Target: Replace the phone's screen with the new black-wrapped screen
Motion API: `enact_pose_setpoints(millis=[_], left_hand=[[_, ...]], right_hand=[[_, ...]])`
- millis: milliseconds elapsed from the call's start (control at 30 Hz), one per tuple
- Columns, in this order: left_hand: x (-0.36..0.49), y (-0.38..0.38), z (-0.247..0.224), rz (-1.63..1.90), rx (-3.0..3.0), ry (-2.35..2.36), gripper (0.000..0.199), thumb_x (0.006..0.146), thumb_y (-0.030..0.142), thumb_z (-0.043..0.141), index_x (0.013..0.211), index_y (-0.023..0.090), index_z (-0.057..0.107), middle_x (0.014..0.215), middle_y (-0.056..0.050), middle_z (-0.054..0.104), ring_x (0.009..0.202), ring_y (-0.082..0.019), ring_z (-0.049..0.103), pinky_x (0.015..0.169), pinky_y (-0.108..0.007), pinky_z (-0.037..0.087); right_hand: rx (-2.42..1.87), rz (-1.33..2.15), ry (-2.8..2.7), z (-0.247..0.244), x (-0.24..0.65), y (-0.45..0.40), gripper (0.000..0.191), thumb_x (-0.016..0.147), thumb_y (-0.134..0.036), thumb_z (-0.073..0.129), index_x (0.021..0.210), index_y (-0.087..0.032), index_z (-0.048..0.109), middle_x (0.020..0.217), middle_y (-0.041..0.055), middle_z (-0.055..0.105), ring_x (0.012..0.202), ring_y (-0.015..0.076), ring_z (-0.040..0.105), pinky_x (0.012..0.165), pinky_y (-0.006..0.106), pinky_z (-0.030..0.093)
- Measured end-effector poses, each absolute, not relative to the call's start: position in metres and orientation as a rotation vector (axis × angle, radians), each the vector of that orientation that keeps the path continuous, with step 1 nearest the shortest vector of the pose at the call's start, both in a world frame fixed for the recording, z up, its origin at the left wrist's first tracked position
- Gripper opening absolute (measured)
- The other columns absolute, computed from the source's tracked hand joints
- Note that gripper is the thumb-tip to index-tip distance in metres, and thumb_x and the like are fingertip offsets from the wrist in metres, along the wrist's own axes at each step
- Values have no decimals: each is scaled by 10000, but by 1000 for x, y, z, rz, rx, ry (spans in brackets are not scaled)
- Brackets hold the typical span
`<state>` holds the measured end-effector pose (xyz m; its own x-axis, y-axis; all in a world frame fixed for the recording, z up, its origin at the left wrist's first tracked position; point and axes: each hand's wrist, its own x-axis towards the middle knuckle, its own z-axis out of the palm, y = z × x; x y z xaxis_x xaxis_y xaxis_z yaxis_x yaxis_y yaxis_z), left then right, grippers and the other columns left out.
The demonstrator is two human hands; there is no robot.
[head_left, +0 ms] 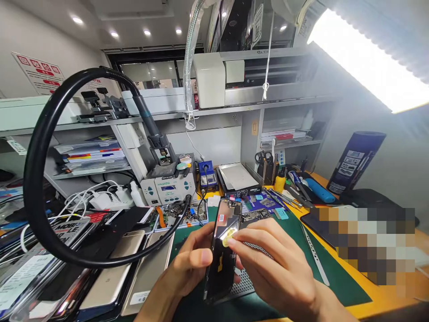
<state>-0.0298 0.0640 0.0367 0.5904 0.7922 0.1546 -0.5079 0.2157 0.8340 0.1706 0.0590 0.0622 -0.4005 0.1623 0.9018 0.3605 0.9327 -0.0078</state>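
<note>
My left hand (191, 264) grips a phone screen assembly (217, 279) by its edge, thumb along the near side. Its inner face is turned towards me, dark below and shiny above, with a small white and red label near the top. Against the shiny part, my right hand (279, 261) pinches a small pale yellow piece (228, 237) between thumb and fingers. What kind of piece it is I cannot make out. Below both hands lies a green mat (338, 273), and a perforated metal plate (244, 284) shows partly behind the phone part.
Several phones (110, 273) lie at left beneath a looping black hose (30, 161). Behind stand a hot-air station (169, 188) and a parts tray (174, 214). A metal strip (315, 255) lies at right, near hand tools (284, 197). A bright lamp (368, 58) hangs above.
</note>
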Motion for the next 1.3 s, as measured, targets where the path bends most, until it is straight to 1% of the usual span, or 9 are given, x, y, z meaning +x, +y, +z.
enact_pose_setpoints(millis=[200,300,433,700,833,1000,1100,1200,1300], left_hand=[[-31,62,36,925,989,343,545,734,366,764,1254,239,665,1126,-96,722,993,-307,711,871,-472,586],[-31,60,37,926,985,359,570,733,381,764,1277,243,659,1170,-105,709,1021,-324,700,868,-474,589],[-30,60,39,954,992,387,598,723,390,771,1288,233,657,1168,-109,716,1027,-332,696,879,-470,586],[-30,63,37,1002,1048,390,555,730,378,756,1257,221,679,1171,-107,723,1066,-338,688,983,-483,525],[-26,64,44,1036,1086,386,550,727,374,758,1250,219,684,1215,-111,705,1149,-356,647,1045,-495,477],[-24,65,47,1075,1123,397,572,731,371,763,1270,203,671,1291,-124,666,1285,-387,544,1113,-521,404],[-26,65,45,1090,1137,401,594,733,362,761,1294,199,654,1323,-125,647,1337,-390,492,1146,-519,362],[-28,66,43,1102,1131,406,593,749,352,747,1315,214,638,1347,-116,635,1355,-381,477,1154,-508,353],[-29,67,40,1107,1122,407,604,760,354,735,1337,220,620,1368,-118,622,1349,-375,486,1143,-500,372]], right_hand=[[-353,-255,-1937,55,168,56,327,822,44,600,1128,-39,684,954,169,735,834,233,634,639,378,536],[-365,-279,-1916,57,166,55,301,853,21,578,1122,-52,691,922,154,741,801,215,638,618,360,537],[-372,-289,-1898,59,165,54,274,858,4,595,1104,-61,695,899,144,744,780,204,647,612,349,538],[-385,-354,-1871,60,161,54,254,857,-2,584,1068,-71,708,875,123,752,790,209,668,618,347,528],[-384,-391,-1870,62,158,55,233,880,-15,564,1053,-66,711,860,121,753,832,210,692,668,354,544],[-400,-405,-1893,61,157,54,239,890,-14,550,1062,-53,711,866,131,757,840,216,692,694,373,549],[-436,-428,-1893,62,155,52,247,892,-23,546,1068,-71,712,864,123,758,851,220,698,721,384,552],[-450,-438,-1885,64,154,50,252,891,-28,540,1064,-89,713,861,109,760,849,210,698,754,385,561],[-434,-420,-1890,65,154,49,252,871,-15,552,1055,-65,716,864,120,757,840,215,694,769,391,562]])
